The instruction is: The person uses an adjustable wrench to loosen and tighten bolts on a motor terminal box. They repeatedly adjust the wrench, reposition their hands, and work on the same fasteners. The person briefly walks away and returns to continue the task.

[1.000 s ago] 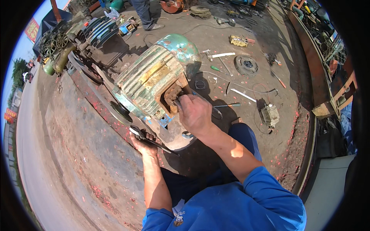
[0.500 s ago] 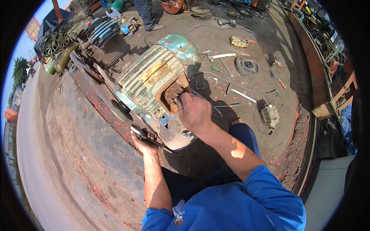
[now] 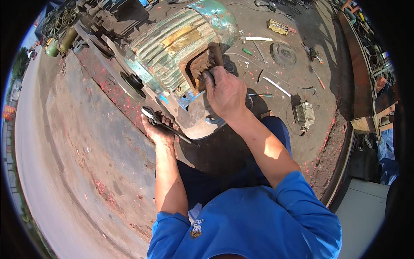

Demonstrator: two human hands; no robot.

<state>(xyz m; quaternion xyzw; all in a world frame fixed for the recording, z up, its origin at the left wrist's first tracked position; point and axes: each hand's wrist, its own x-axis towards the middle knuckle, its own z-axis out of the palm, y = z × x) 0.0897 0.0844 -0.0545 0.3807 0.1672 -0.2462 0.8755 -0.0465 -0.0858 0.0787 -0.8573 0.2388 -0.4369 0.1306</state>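
Note:
My right hand is closed at the rusty open terminal box on the side of a weathered green electric motor, thumb and index finger on the terminals inside; whatever they grip is hidden. Below the motor's left end, my left hand is closed around a dark tool with a pale round part and a long thin shaft pointing down-right. The motor sits on a pale, scuffed metal base beside a dark pulley.
Dark machinery stands behind on the left. On the right lie a screwdriver, white strips, a round metal cover, a small box-like unit, wires and a yellow toolbox. A rusty steel barrier runs along the right; a road lies far left.
The view has shifted, so motor, base and hands all appear higher in the picture. My right hand is still at the terminal box and my left still holds the tool.

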